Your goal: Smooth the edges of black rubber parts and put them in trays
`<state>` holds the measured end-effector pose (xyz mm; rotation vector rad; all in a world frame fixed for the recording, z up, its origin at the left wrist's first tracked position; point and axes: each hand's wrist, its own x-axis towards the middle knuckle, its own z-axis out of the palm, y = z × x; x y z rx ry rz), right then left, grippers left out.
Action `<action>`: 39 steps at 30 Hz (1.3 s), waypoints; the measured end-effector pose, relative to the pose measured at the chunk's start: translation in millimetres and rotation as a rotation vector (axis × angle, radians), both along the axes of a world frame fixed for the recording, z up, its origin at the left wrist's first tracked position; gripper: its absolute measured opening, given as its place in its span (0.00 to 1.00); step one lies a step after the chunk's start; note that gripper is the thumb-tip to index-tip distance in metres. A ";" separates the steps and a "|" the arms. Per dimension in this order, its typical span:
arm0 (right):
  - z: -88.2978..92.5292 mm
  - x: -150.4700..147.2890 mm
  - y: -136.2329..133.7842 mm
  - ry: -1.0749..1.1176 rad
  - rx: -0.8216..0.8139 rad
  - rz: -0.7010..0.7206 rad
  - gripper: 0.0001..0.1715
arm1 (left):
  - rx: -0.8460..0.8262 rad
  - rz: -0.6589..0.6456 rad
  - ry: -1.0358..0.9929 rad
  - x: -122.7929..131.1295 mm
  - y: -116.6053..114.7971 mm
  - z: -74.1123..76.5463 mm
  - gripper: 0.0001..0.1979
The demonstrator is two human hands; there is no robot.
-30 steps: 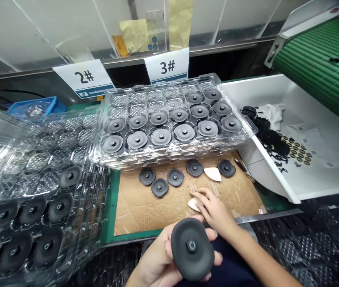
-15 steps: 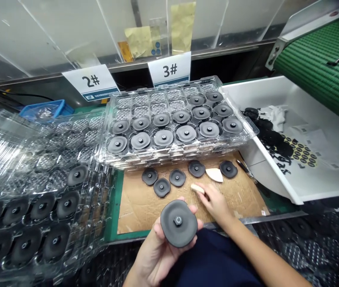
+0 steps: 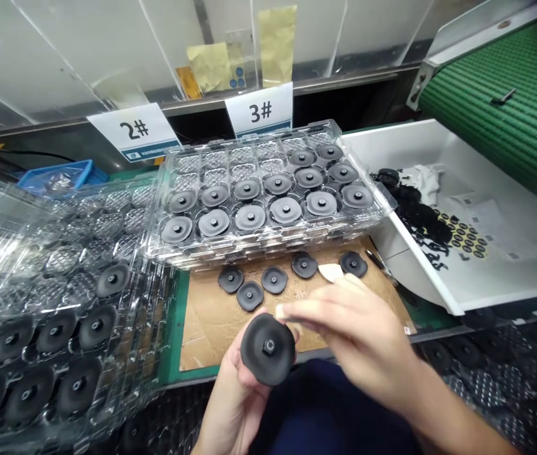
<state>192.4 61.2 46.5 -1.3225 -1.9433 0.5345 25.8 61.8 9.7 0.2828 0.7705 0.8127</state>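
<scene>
My left hand (image 3: 230,392) grips a round black rubber disc (image 3: 267,349) with a small hub in its middle, held up over the front edge of the cardboard sheet (image 3: 206,328). My right hand (image 3: 358,338) is raised just right of the disc, fingers pinched on a small cream-white piece (image 3: 282,311) that touches the disc's upper rim. Several loose black discs (image 3: 274,279) and a second cream piece (image 3: 331,272) lie on the cardboard beyond.
A clear blister tray (image 3: 268,196) partly filled with grey discs stands behind the cardboard. More clear trays (image 3: 60,303) with black discs stack at left. A white bin (image 3: 462,208) with black scraps is at right, a green conveyor (image 3: 500,107) beyond. Signs read 2# and 3#.
My right hand picked the cream piece off the cardboard and lifted it toward me to the disc's rim. My left hand moved the disc slightly left and up.
</scene>
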 end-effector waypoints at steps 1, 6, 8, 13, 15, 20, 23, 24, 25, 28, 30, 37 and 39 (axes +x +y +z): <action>-1.7 0.0 0.0 0.037 0.021 0.030 0.20 | -0.004 0.002 0.006 -0.7 0.1 -0.4 0.30; -3.5 -2.3 1.2 0.032 -0.054 -0.029 0.17 | 0.008 0.003 0.076 -3.9 1.7 -1.8 0.31; -1.2 -4.5 0.7 0.050 -0.049 -0.051 0.17 | 0.016 -0.021 0.054 -3.5 2.8 -0.8 0.32; -15.6 -0.9 7.7 0.173 -0.082 -0.092 0.13 | -0.004 -0.022 0.041 -2.4 6.9 0.8 0.32; -31.4 8.3 9.8 0.216 -0.222 -0.258 0.12 | -0.020 -0.019 0.027 -4.4 8.2 1.2 0.33; -85.1 13.2 -14.1 0.272 -0.472 -0.338 0.13 | -0.038 -0.011 -0.026 -7.3 9.7 2.8 0.33; -114.3 2.8 -33.6 0.229 -0.518 -0.284 0.12 | -0.033 -0.019 -0.045 -5.7 10.6 3.7 0.32; -118.3 0.7 -37.0 0.220 -0.527 -0.271 0.12 | -0.029 -0.027 -0.047 -5.1 10.9 4.1 0.32; -117.8 -0.1 -38.2 0.215 -0.531 -0.265 0.12 | -0.023 -0.035 -0.047 -4.6 11.0 4.5 0.31; -87.6 3.0 -30.1 0.233 -0.495 -0.317 0.13 | -0.008 -0.060 -0.040 -3.1 10.6 5.3 0.32; -52.6 3.9 -18.9 0.251 -0.358 -0.335 0.13 | -0.001 -0.069 -0.015 -1.4 9.4 5.1 0.33; 5.2 -10.3 4.5 0.017 -0.053 0.057 0.15 | 0.033 -0.096 0.040 0.4 4.2 -2.8 0.30; 4.5 -11.6 3.3 -0.084 -0.157 -0.020 0.14 | 0.018 -0.089 0.007 -1.8 3.2 -6.5 0.30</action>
